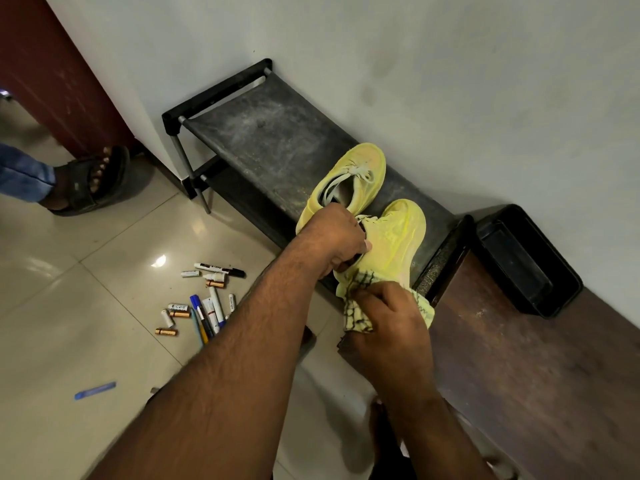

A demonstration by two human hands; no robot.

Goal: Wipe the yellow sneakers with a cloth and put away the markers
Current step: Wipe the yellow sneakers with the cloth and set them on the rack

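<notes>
Left hand grips near sneaker; right hand presses cloth on heel. Markers, batteries on floor; black tray on counter.

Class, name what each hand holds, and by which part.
Left hand grips the near sneaker by its collar; right hand holds the cloth, bunched against its heel.

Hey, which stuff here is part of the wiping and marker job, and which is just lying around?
Job: sneakers, cloth, markers, left hand, right hand.
Lying about: batteries, blue strip, black tray, shoe rack.
</notes>
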